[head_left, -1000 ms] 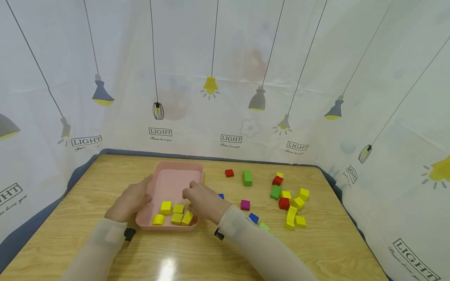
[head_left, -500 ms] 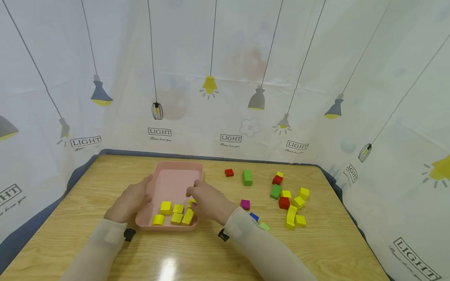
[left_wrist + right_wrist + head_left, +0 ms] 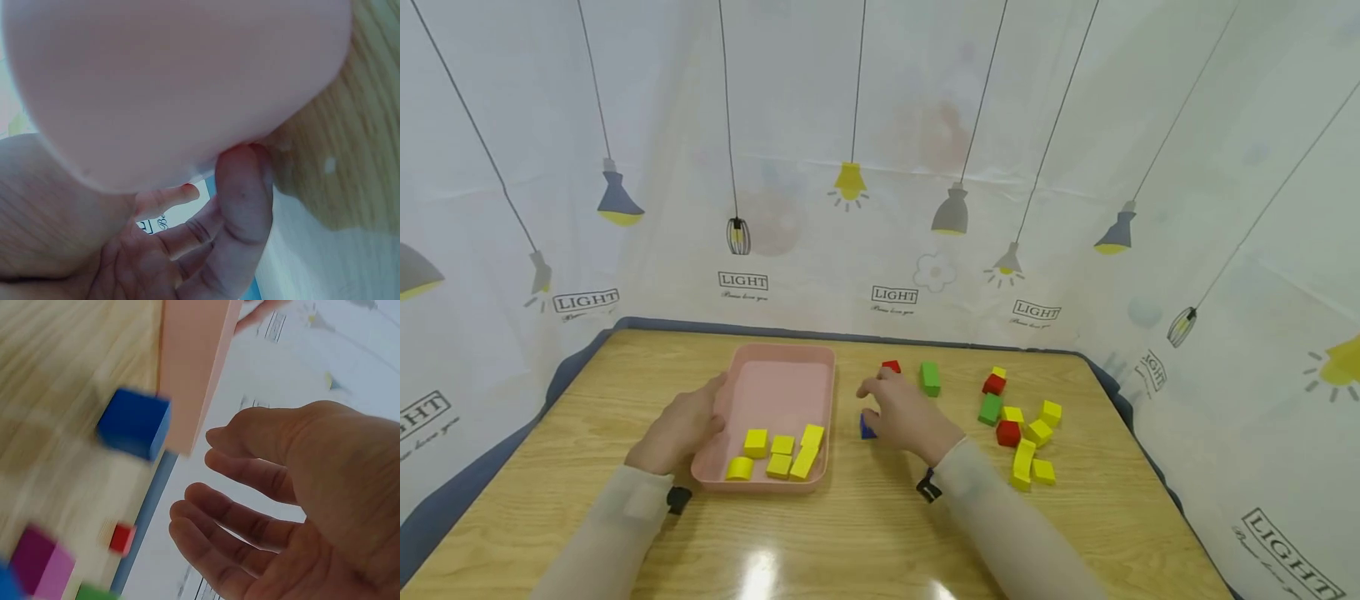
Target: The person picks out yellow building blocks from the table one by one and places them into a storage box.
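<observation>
Left hand (image 3: 676, 429) at the rim of the pink tray (image 3: 778, 393), right hand (image 3: 912, 417) with nothing in it

The left hand grips the tray's left edge, thumb over the rim and fingers along the outer wall. The tray sits left of the middle of the desk (image 3: 872, 533), with yellow blocks (image 3: 756, 443) gathered in its near end. Off its right wall, across a narrow gap, lies a blue block (image 3: 132, 424); the right hand is just beside it, fingers bent and parted from the thumb. Toward the desk's far edge lie a small red block (image 3: 891, 366) and a long green block (image 3: 930, 379); wood shows between these and the mixed cluster (image 3: 1009, 433) at right
</observation>
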Available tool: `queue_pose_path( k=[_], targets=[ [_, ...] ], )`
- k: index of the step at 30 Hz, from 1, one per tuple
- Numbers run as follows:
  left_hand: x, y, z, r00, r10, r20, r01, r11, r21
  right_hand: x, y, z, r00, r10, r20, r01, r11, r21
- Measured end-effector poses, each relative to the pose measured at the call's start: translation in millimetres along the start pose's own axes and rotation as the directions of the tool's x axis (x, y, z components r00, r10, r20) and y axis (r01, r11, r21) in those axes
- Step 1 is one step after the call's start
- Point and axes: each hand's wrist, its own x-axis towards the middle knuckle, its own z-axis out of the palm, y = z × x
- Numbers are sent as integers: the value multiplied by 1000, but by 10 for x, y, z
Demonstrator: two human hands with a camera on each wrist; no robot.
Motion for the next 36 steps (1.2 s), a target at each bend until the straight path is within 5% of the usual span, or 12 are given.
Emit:
queue_pose_path(
  k=[7,18,24,36],
  targets=[
    [11,-2,-16,1000,-17,7,17,1000,-20,-160,697,-148,982,187,-17,-187,982,37],
    [15,-14,-14,1000,-22,2,22,999,-29,-329,1632,-331,938,346,-28,-347,938,-21],
    [21,-17,-8,1000,-17,2,17,1000,-26,-354,1908,-336,902,432,10,-431,902,-34],
    [18,-47,-13,1000,7,-9,-7,1000,-7,-295,1970,-255,917,394,57,-395,919,11]
  ],
)
